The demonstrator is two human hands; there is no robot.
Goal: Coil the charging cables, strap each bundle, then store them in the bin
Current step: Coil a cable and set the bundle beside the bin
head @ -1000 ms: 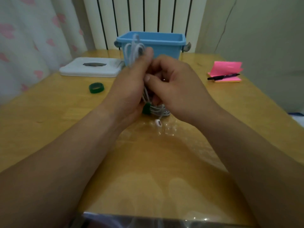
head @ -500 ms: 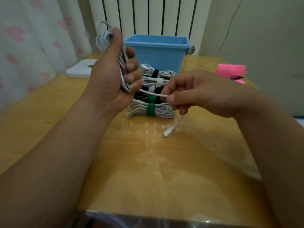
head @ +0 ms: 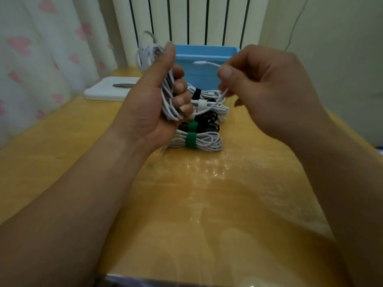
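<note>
Gripping a white cable coil (head: 165, 94), the left hand (head: 153, 106) holds it upright above the wooden table (head: 207, 204). The right hand (head: 269, 90) pinches its loose end before a blue bin (head: 205, 65).

Right hand (head: 269, 90): lifted from beside the strapped pile (head: 199, 141) to the blue bin (head: 205, 56) rim.
Cable tail (head: 209, 109): slack taken up, now arcing from left hand (head: 149, 112) to right fingers (head: 226, 74).
Plug (head: 199, 63): no longer dangling over the worktop (head: 207, 204); pokes leftward above the pinch.

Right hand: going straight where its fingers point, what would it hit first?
Likely the left hand gripping the white coil: the right hand, pinching the coil's loose end, points leftward at it. Depth is unclear, so it could slip past.
</note>
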